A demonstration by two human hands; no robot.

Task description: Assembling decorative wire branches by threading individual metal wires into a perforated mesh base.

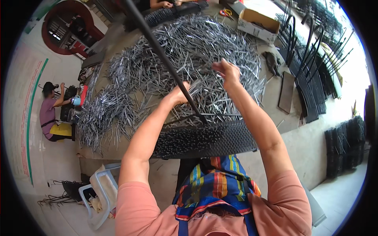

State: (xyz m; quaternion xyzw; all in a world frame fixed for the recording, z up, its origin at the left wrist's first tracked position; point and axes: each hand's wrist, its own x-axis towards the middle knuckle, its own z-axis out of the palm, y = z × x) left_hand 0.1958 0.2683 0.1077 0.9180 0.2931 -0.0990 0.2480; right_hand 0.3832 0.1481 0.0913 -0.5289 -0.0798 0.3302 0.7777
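A heap of thin silvery-grey strips [185, 47] spreads over the table in front of me. My left hand [180, 94] is at the near part of the heap, beside a black rod [157, 47] that partly covers it. Its fingers are curled, and what they hold is hard to make out. Over the heap's right side my right hand [227, 71] is raised, slightly blurred, with fingers apart and nothing visible in them. Below my hands, at the table's near edge, lies a curved black mesh panel [232, 137]. Dark strip ends crowd its left half; open holes show on the right. The rod slants up from it.
An open carton [258, 25] and orange-handled scissors [226, 13] lie at the far right. Black mesh panels with curved rods [309, 86] stand beyond the right edge. A co-worker [53, 110] sits at left, near a pale blue plastic chair [103, 192]. Another person's hands [167, 4] show at top.
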